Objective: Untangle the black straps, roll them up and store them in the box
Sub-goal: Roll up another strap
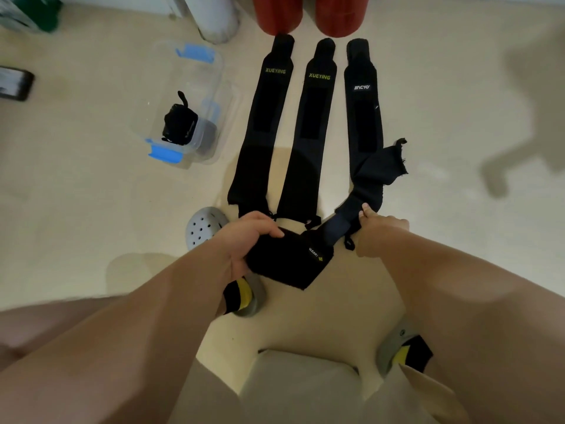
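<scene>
The left grip (247,237) is closed around a short black strap (287,264), fingers over the top and thumb underneath, and holds it just above the floor (458,102). This looks like steadying it so the cloth can be worked loose. The right grip (379,234) pinches the near end of the right-hand strap (363,117) between thumb and fingertips. That end crosses against the piece in the other hand, and I cannot tell whether the two are hooked together or only overlapping. Pulling the hands apart seems the sensible way to find out. The far part of this strap lies straight, but a frayed flap folds out to its side lower down, so it probably needs flattening before rolling. Beside it, the middle strap (308,133) and the left strap (263,123) lie flat and parallel, apart from each other, likely set out so that each can be rolled from one end. Off to the left, the clear box (171,71) with blue latches stands open, and one rolled strap (180,123) is already inside. A grey shoe (204,226) sits just beside the left grip, close to the path toward the box. Two red shapes (305,13) stand at the straps' far ends, and a dark flat object (15,84) lies well apart at the left edge.
</scene>
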